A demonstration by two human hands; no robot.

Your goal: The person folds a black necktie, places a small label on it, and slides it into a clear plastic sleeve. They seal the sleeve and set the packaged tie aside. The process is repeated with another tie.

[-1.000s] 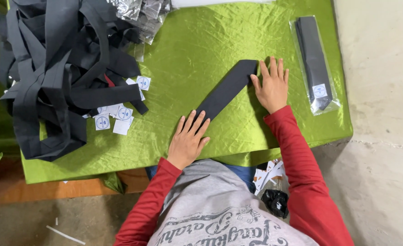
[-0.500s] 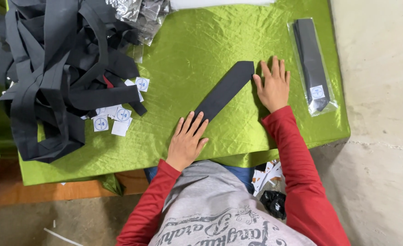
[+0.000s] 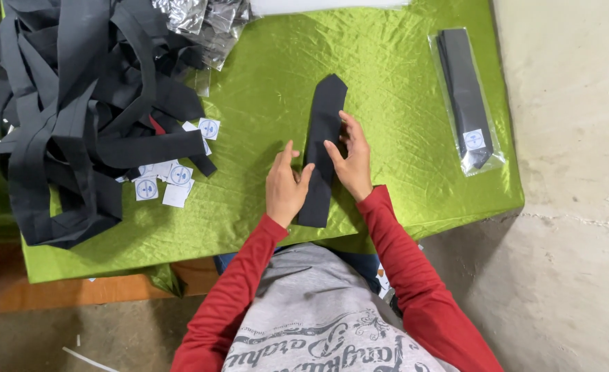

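Our left hand [image 3: 285, 187] rests on the table [image 3: 401, 89], which is draped in a shiny green satin cloth, and its fingers lie loosely curled against the left edge of a long, flat black fabric necktie [image 3: 322, 148], touching it without closing around it. Our right hand [image 3: 351, 155] sits just across the strip, fingers spread and slightly bent, pressing on the necktie's right edge near its middle; it too is released, with nothing gripped. The necktie lies flat between our two hands, its pointed end well beyond our fingertips and its squared end close to our left wrist, near the table's front edge.

Well to the left of our left hand there is a big tangled heap of black fabric neckties [image 3: 77, 110], and between that heap and our left hand lie several small white square paper labels with a blue round mark [image 3: 173, 176]. Beyond the heap's far side we see crumpled clear plastic sleeves [image 3: 204, 24]. Well to the right of our right hand lies a folded black necktie sealed in a clear plastic bag [image 3: 466, 100].
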